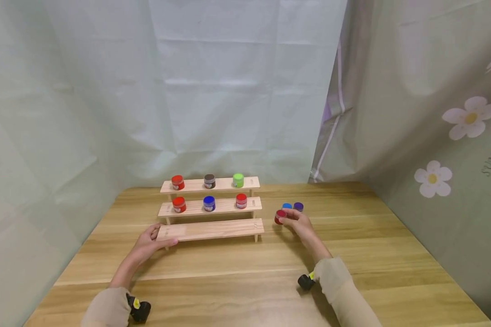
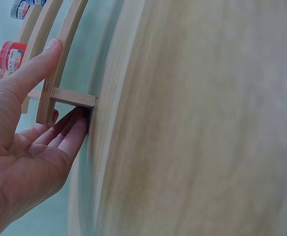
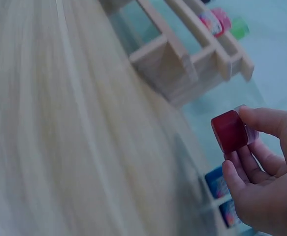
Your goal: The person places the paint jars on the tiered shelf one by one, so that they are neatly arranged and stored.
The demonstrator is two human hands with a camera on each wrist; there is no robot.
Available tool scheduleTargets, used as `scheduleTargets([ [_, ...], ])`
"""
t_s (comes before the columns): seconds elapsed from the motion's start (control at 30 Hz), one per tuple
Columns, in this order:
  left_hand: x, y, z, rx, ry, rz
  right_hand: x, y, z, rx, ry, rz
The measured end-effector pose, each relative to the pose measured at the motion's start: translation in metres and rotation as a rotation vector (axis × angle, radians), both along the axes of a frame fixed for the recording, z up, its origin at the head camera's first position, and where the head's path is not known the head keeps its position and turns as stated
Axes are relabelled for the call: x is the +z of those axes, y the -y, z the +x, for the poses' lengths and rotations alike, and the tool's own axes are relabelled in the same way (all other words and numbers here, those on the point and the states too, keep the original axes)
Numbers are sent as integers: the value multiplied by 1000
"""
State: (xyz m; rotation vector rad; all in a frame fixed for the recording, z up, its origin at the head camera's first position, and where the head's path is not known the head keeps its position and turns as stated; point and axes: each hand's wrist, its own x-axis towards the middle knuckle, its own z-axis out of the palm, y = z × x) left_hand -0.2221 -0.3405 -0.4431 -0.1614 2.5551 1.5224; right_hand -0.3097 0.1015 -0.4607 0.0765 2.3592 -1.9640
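Note:
A three-step wooden display rack [image 1: 214, 230] stands on the table. With its thumb over the bottom step and its fingers beneath, my left hand [image 1: 148, 244] grips that step's left end; the left wrist view shows this hold on the wooden end [image 2: 46, 101]. My right hand [image 1: 302, 225] pinches a small dark red paint jar [image 1: 279, 219] between thumb and fingers, to the right of the rack. In the right wrist view the dark red jar [image 3: 229, 132] is tilted and apart from the rack. Behind the right hand are a light blue jar [image 1: 287, 206] and a dark purple-blue jar [image 1: 298, 206].
Red [image 1: 177, 182], black [image 1: 209, 181] and green [image 1: 238, 180] jars stand on the top step. The middle step holds a red jar [image 1: 179, 205], a blue jar [image 1: 209, 203] and another red jar [image 1: 241, 200]. Pale curtains [image 1: 245, 91] surround the wood-grain table [image 1: 229, 290].

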Motion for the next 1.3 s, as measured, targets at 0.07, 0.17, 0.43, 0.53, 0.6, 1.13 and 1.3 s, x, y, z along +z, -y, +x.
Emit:
scheduleTargets([
  [0.07,1,0,-1,-2,-3,1,6,4,2,13,-26,-5],
  [0.17,1,1,-1,-5,-1,5,14,9,4,24,-57,-25],
  [0.43,2,0,-4,-4,-1,-4,42,34,12,52,-104,-101],
  [0.53,2,0,-4,-4,-6,-4,50,49,17,89,-137,-121],
  [0.6,1,0,-4,-2,-6,-5,54,61,21,131,-160,-121],
  [1.13,-3,-2,-2,11,-1,-13,44,175,46,383,-239,-72],
  [1.3,-2,-1,-2,19,10,-10,44,206,48,395,-188,-91],
])
